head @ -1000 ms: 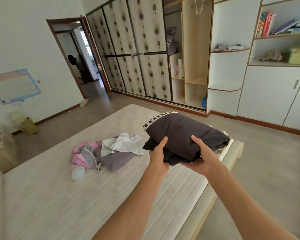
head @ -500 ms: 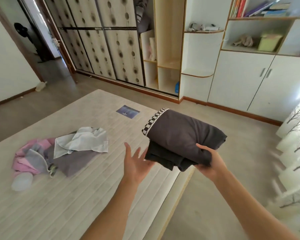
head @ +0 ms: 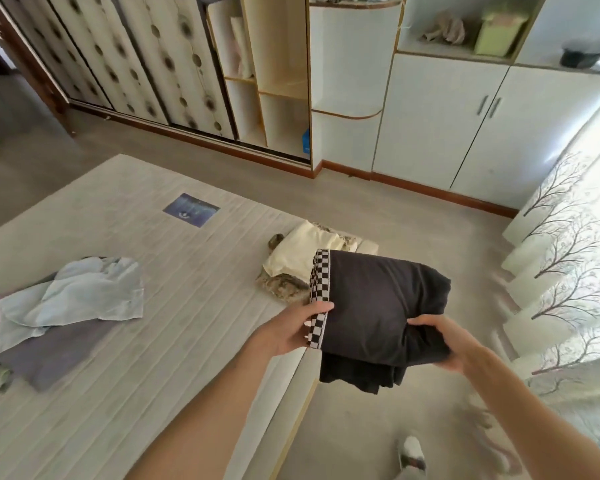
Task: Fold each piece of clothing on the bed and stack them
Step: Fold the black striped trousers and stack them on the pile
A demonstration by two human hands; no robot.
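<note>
Both hands hold a folded dark bundle [head: 378, 306] in the air over the bed's near corner, at about 4 o'clock from the middle of the view. The bundle has a black-and-white checked band [head: 317, 299] running down its left edge. Looser dark layers hang out below it at 6 o'clock.

Left hand [head: 291, 329]: on the bundle's left edge, thumb lying over the checked band, fingers curled underneath. Right hand [head: 440, 341]: on the bundle's right near corner, thumb on top, fingers wrapped round the underside. Both grip the cloth.

Just beyond the bundle, at its 11 o'clock, a small stack [head: 302, 261] lies on the bed [head: 187, 306] near the far corner: a cream piece on top, a mottled brownish piece under it. The bundle overlaps the stack in the picture; whether they touch I cannot tell.

At 9 o'clock, well apart from the hands, an unfolded pale blue garment [head: 73, 296] lies crumpled over a grey-purple one [head: 59, 355]. A bit of pink shows at the left edge.

A blue label [head: 191, 209] sits on the mattress at 11 o'clock. A white cupboard [head: 465, 123] stands at 1 o'clock, a light curtain [head: 575, 271] with a branch print at 3 o'clock.
</note>
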